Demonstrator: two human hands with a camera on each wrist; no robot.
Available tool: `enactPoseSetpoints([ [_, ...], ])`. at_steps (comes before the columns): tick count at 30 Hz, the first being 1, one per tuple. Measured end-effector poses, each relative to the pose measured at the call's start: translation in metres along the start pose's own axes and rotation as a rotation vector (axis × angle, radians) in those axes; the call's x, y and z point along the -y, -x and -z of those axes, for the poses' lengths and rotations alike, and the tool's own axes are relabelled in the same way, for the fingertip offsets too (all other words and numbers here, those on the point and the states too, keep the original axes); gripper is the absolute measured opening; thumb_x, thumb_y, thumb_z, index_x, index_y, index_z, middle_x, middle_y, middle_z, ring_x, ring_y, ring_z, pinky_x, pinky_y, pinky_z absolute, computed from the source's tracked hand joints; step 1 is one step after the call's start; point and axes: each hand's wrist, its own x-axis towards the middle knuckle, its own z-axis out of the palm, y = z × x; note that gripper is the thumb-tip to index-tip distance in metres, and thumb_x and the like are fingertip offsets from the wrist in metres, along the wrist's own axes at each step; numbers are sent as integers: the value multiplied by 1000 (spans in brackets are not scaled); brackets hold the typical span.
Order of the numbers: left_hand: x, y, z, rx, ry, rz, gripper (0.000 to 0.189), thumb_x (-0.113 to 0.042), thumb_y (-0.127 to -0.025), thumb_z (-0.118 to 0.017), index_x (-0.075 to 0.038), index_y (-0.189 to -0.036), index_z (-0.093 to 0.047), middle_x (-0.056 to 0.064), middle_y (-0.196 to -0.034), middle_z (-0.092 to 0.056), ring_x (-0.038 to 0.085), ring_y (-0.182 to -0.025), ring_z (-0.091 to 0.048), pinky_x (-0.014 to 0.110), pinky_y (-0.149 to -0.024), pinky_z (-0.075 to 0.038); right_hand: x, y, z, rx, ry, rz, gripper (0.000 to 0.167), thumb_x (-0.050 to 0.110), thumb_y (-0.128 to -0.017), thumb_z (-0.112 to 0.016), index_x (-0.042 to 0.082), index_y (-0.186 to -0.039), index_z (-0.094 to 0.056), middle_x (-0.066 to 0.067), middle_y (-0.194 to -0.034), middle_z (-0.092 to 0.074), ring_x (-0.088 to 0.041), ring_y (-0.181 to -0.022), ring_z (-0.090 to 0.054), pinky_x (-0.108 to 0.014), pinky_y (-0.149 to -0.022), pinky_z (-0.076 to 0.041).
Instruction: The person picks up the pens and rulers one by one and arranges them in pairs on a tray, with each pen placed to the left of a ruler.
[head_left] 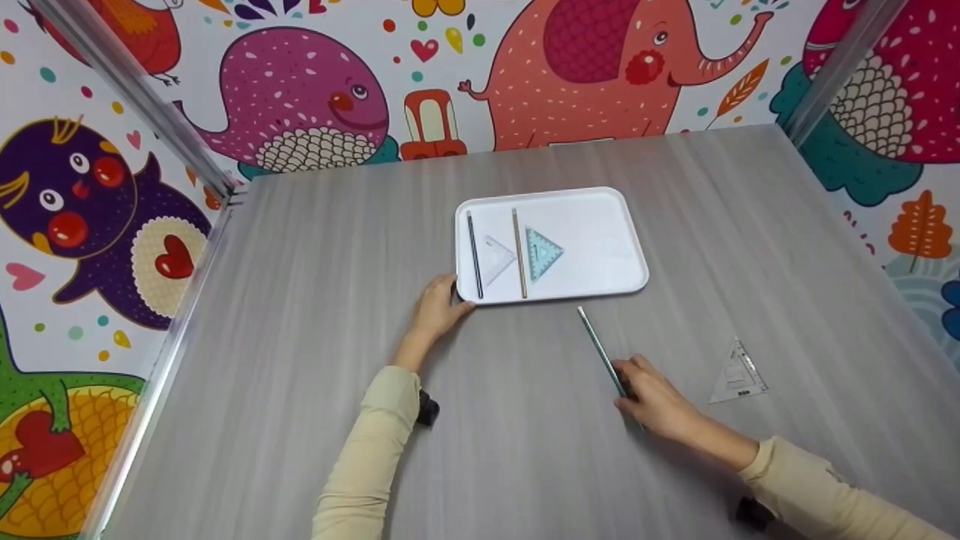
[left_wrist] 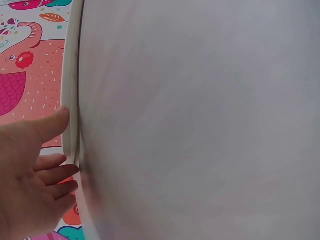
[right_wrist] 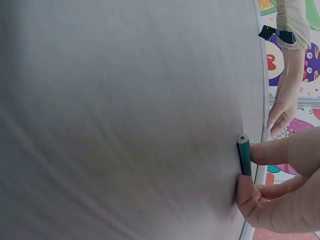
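Note:
A white tray (head_left: 600, 259) lies on the table, and my left hand (head_left: 437, 307) holds its near left corner between thumb and fingers. In the left wrist view the thumb (left_wrist: 57, 122) lies against the tray's rim (left_wrist: 72, 75). My right hand (head_left: 656, 397) pinches a green pencil (head_left: 596, 341) between thumb and fingers, in front of the tray. In the right wrist view the pencil's end (right_wrist: 243, 142) points at the camera. In the tray are a dark pencil (head_left: 475, 255), a clear set square (head_left: 496, 259), a brown pencil (head_left: 519, 251) and a teal set square (head_left: 541, 253).
Another clear set square (head_left: 739, 375) lies on the grey table (head_left: 315, 300), right of my right hand. Walls printed with cartoon animals (head_left: 300, 90) stand behind and at both sides, with metal posts (head_left: 840, 67) at the corners.

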Motion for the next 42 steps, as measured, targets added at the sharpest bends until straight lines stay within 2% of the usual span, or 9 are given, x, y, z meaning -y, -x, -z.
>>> enactPoseSetpoints([
  [5, 0, 0, 0, 4, 2, 14, 46, -16, -79, -70, 6, -116, -55, 22, -115, -56, 33, -110, -51, 41, -95, -40, 2, 2, -1, -8, 18, 24, 46, -15, -69, -65, -16, -113, -51, -5, -83, -47, -14, -73, -49, -29, -61, -46],
  [9, -1, 0, 0, 11, 9, 31, 47, -16, -79, -70, 6, -118, -54, 22, -117, -55, 33, -112, -50, 41, -97, -39, 3, 3, -2, -6, 18, 6, 47, -17, -69, -61, -17, -115, -50, -6, -85, -48, -15, -75, -51, -29, -62, -48],
  [16, 0, -1, -2, 1, 22, 36, 48, -14, -79, -70, 7, -118, -53, 21, -115, -55, 33, -111, -51, 40, -96, -39, 3, 2, -2, 39, 11, -35, 51, -17, -69, -57, -19, -119, -46, -8, -86, -47, -15, -70, -46, -25, -57, -43],
  [20, 0, -1, -2, 0, 12, 31, 49, -15, -78, -71, 8, -118, -53, 22, -115, -55, 34, -110, -51, 40, -96, -39, -1, 0, 3, 80, -51, -42, 51, -15, -68, -56, -20, -118, -46, -6, -82, -48, -13, -70, -45, -23, -57, -42],
  [26, 0, -1, -1, 2, 17, 35, 48, -15, -78, -70, 8, -117, -54, 22, -114, -56, 34, -110, -51, 41, -96, -39, -6, -2, 16, 200, -285, -97, 48, -11, -72, -55, -21, -117, -43, -10, -85, -52, -17, -74, -49, -21, -59, -44],
  [33, 0, -1, -2, 2, 2, 32, 51, -16, -78, -70, 9, -118, -52, 23, -115, -55, 35, -110, -50, 41, -97, -39, -7, -4, 23, 346, -690, -373, 51, -3, -75, -52, -16, -123, -37, -6, -90, -45, -12, -74, -44, -19, -55, -41],
  [35, 0, -1, -1, 5, 3, 36, 51, -17, -79, -70, 9, -119, -52, 23, -116, -54, 35, -111, -50, 41, -97, -38, -8, -4, 24, 388, -781, -426, 54, -2, -76, -51, -16, -124, -35, -4, -90, -46, -10, -74, -46, -19, -58, -42],
  [38, 0, -1, -1, 6, 6, 35, 51, -17, -79, -70, 8, -119, -52, 23, -116, -55, 35, -111, -50, 41, -97, -38, -10, -5, 27, 450, -925, -458, 51, -1, -78, -51, -15, -123, -34, -1, -88, -50, -8, -73, -50, -21, -62, -45],
  [42, 0, 0, 0, 1, 22, 12, 47, -14, -78, -70, 7, -117, -54, 23, -115, -55, 34, -111, -50, 41, -97, -39, -12, -5, 26, 517, -1073, -441, 39, -2, -81, -50, -9, -118, -39, 1, -87, -53, -7, -75, -53, -23, -67, -48],
])
